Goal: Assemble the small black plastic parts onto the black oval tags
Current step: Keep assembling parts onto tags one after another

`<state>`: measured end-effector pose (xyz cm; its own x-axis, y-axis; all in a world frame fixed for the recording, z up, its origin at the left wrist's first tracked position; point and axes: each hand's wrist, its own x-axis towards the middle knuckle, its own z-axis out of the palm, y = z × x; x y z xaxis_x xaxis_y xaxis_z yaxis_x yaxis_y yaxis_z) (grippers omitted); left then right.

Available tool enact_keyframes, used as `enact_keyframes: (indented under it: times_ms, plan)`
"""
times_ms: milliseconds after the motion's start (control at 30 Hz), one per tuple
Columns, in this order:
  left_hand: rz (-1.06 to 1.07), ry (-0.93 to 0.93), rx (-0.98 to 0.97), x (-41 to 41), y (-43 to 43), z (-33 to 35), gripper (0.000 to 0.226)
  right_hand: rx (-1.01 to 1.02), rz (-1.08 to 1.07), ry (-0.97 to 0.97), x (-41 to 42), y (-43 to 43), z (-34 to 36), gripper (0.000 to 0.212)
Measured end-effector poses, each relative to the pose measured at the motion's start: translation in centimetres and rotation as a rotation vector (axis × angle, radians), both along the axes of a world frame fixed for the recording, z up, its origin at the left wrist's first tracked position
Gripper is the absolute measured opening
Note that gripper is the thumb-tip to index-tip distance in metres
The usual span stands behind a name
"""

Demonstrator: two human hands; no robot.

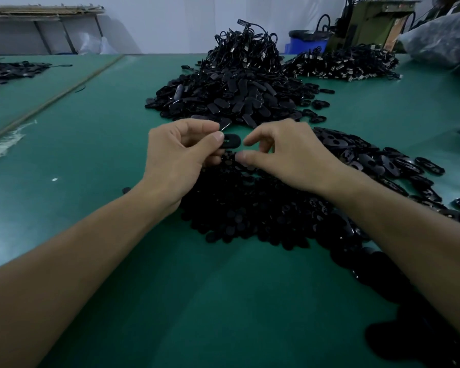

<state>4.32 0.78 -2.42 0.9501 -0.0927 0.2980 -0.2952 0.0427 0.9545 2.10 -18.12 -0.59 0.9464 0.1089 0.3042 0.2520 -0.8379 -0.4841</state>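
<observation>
My left hand [181, 152] pinches a black oval tag [231, 141] between thumb and fingers, held just above the near pile of small black parts [250, 208]. My right hand [284, 152] hovers right beside the tag, thumb and forefinger curved toward each other with a gap between them; I cannot tell whether a small part sits at its fingertips. A heap of black oval tags [229, 99] lies just beyond both hands.
The green table [91, 160] carries more piles: corded tags [247, 49] at the back, another spread [343, 65] back right, oval pieces [377, 160] to the right, a small pile [8, 71] far left. A plastic bag [444, 41] sits at the right edge.
</observation>
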Motion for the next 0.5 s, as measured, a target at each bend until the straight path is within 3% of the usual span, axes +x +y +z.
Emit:
enact_keyframes:
  times_ms: [100, 233, 500]
  plan:
    - [0.081, -0.006, -0.005, 0.19, 0.16, -0.04, 0.006, -0.196, 0.02, 0.135, 0.05, -0.02, -0.23, 0.035]
    - [0.092, -0.004, -0.045, 0.24, 0.09, -0.04, 0.004, -0.151, 0.067, 0.125, -0.13, 0.12, -0.33, 0.015]
    - [0.086, 0.006, -0.051, 0.28, 0.14, -0.01, 0.009, -0.128, 0.103, 0.061, -0.34, 0.35, 0.15, 0.01]
